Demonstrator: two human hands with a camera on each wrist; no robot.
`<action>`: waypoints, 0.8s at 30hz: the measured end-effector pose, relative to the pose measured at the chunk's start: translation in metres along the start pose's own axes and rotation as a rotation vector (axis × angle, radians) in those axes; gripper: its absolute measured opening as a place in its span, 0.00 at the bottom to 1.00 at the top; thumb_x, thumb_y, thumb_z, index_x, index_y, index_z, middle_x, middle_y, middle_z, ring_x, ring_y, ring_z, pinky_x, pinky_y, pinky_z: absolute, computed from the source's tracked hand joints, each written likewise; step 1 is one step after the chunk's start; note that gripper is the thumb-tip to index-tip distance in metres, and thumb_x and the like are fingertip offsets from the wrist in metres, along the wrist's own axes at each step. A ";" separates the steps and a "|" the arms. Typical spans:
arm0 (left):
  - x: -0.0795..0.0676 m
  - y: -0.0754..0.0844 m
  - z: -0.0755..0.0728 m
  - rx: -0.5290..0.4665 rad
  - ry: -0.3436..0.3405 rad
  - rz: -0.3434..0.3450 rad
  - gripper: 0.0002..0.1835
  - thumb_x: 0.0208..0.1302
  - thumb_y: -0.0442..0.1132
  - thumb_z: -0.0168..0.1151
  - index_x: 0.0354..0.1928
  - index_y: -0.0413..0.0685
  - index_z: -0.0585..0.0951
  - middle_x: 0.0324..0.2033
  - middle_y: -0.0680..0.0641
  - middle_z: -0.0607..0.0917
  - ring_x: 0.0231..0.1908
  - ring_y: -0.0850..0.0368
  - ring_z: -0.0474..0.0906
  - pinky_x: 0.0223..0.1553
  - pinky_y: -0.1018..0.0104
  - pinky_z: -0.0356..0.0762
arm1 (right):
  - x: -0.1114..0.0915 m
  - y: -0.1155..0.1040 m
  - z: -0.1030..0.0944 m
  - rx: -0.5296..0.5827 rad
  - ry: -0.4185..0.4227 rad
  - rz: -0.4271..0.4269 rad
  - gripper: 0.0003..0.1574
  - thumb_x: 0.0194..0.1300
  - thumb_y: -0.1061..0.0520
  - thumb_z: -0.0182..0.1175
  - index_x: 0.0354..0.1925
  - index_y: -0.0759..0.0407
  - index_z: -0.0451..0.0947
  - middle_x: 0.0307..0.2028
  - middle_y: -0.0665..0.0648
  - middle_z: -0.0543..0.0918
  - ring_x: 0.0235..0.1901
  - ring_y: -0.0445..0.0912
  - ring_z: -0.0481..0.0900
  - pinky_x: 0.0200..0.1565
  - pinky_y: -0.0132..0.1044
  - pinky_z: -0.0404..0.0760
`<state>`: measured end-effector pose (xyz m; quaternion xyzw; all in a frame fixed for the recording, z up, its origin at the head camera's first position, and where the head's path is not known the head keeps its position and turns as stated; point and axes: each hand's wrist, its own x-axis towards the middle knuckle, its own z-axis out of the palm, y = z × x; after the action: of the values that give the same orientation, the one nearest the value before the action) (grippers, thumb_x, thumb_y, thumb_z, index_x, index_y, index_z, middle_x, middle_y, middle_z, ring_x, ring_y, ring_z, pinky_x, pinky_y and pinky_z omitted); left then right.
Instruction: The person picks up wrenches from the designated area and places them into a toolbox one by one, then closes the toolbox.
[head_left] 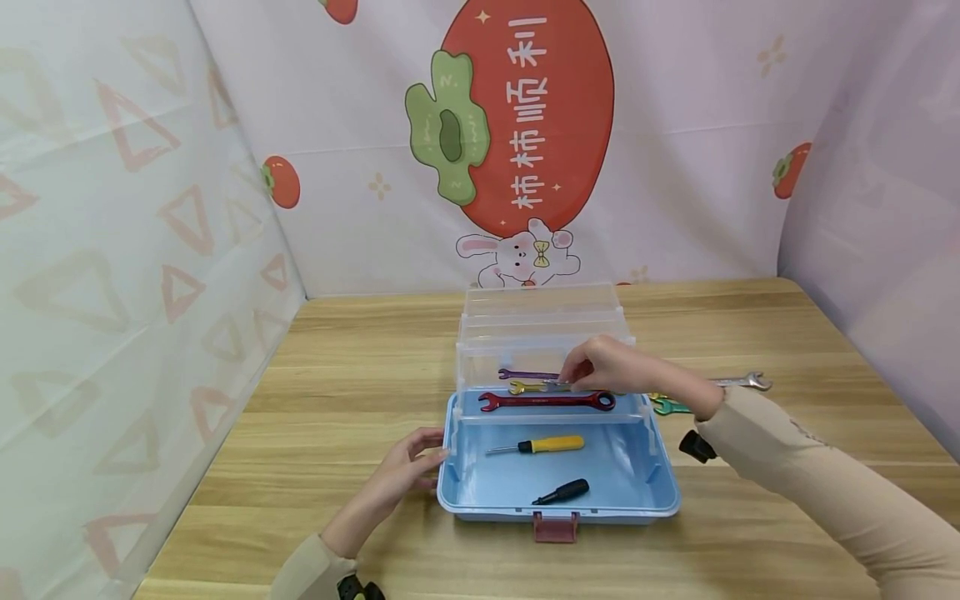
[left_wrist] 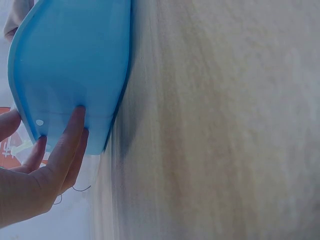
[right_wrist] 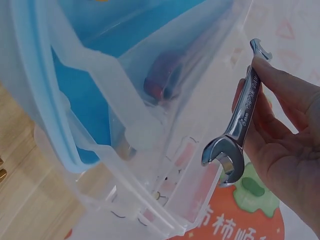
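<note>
My right hand holds a silver open-end wrench between thumb and fingers, over the raised clear trays of a blue toolbox. Below and beside that hand, a purple wrench, a yellow wrench and a red wrench lie in the tiers. My left hand touches the toolbox's left side; in the left wrist view its nearly straight fingers rest on the blue outer wall, with the thumb near the rim. A yellow-handled screwdriver and a black-handled screwdriver lie in the box bottom.
Right of the toolbox, partly behind my right forearm, a silver wrench and a green wrench lie on the wooden table. A reddish latch hangs at the box front. Patterned curtains stand behind and at both sides.
</note>
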<state>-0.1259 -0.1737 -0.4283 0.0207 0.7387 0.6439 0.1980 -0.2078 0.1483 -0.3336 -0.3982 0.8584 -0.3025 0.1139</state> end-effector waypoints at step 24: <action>0.001 -0.001 0.000 0.002 0.007 -0.001 0.28 0.60 0.43 0.57 0.57 0.33 0.63 0.54 0.34 0.68 0.44 0.51 0.74 0.37 0.58 0.78 | 0.002 0.001 0.013 0.002 -0.084 0.000 0.09 0.53 0.68 0.59 0.34 0.62 0.81 0.32 0.52 0.82 0.27 0.38 0.73 0.31 0.27 0.76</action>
<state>-0.1266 -0.1733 -0.4293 0.0182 0.7401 0.6432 0.1955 -0.2043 0.1416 -0.3444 -0.4105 0.8525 -0.2865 0.1505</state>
